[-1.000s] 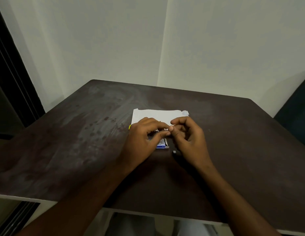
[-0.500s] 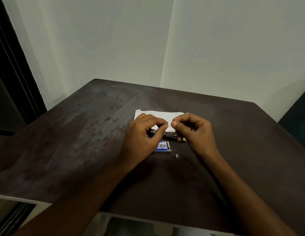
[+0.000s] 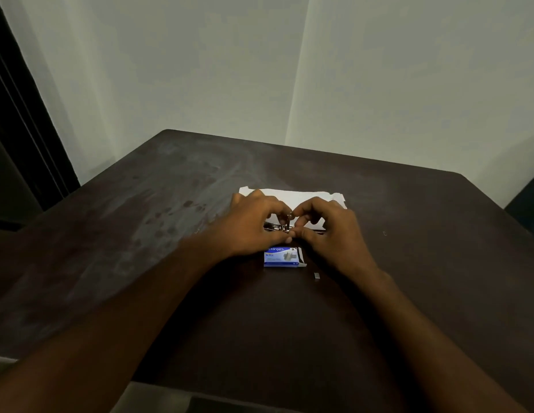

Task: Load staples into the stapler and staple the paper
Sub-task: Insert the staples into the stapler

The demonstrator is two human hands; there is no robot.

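A small dark stapler (image 3: 277, 227) with a shiny metal channel lies across the near edge of a white paper (image 3: 292, 197) in the middle of the table. My left hand (image 3: 253, 225) pinches its left part and a small metal piece that sticks up at its middle. My right hand (image 3: 331, 231) grips its right part, thumb and forefinger meeting the left hand's. Most of the stapler is hidden by both hands. A blue staple box (image 3: 282, 257) with an open flap lies just in front of the hands. A short strip of staples (image 3: 316, 275) lies to its right.
The dark brown table (image 3: 140, 248) is worn and smudged on its left half. A tiny loose staple (image 3: 385, 233) lies to the right of my hands. Pale walls meet in a corner behind, a dark chair edge (image 3: 528, 201) stands at the right.
Both hands have shifted slightly away from the staple box toward the paper, uncovering more of the box. The stapler's metal channel now shows between the fingers.
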